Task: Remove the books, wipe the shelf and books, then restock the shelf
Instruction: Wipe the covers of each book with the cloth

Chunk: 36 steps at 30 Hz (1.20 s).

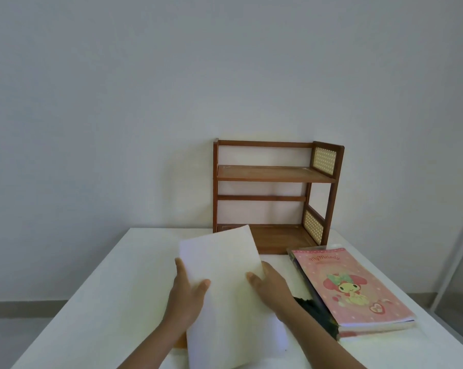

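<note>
both our hands hold a white book above the table

we grip the white book [225, 283] at its side edges, left hand [187, 294] and right hand [270, 286], thumbs over the cover, its long axis running away from us toward the shelf [275, 174]. right of our right hand lies a stack topped by a pink book [355, 286] reading "my melody". beyond our hands, both wooden shelf tiers stand bare on the white table [118, 288].

Home room: small wooden shelf [275, 195], cartoon notebook [350, 286].

A white table [97, 302] stands against a plain pale wall [118, 102].
</note>
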Available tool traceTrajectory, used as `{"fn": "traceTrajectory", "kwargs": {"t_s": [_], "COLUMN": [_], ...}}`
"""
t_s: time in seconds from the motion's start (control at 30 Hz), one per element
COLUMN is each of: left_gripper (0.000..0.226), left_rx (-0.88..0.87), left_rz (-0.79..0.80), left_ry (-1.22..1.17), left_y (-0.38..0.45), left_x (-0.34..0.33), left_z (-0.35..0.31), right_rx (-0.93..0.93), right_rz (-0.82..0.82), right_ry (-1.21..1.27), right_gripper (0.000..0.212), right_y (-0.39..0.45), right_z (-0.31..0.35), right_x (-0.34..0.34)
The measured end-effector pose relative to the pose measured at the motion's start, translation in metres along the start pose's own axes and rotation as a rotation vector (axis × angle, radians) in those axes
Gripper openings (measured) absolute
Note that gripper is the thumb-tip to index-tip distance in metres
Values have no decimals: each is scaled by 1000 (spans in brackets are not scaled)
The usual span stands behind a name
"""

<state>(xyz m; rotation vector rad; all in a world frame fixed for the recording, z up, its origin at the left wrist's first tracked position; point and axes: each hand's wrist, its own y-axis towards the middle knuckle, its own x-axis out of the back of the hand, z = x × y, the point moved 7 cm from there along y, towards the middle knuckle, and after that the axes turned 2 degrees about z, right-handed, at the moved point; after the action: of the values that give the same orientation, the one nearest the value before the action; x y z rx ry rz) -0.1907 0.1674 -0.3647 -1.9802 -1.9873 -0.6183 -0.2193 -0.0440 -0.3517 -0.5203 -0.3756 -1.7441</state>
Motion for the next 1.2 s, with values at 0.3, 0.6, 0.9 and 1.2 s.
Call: {"fn": "traceTrajectory", "kwargs": {"t_s": [0.3,0.6,0.9,1.2], "left_gripper": [83,97,68,60], "left_rx": [62,-137,-170,-215], "left_rz": [179,315,391,393], "left_ry": [727,761,845,738], "left_y": [16,19,15,14], "left_x": [-16,-5,-12,-16], "left_z": [42,56,59,60], "right_rx": [-12,77,291,574], "right_rz": [171,-105,-200,184], "right_ry": [-512,-1065,-532,-537], "right_gripper": [45,54,54,49], "right_y": [22,-27,-27,-100], "right_z": [-23,-77,-18,7], "right_x": [-22,39,45,-75]}}
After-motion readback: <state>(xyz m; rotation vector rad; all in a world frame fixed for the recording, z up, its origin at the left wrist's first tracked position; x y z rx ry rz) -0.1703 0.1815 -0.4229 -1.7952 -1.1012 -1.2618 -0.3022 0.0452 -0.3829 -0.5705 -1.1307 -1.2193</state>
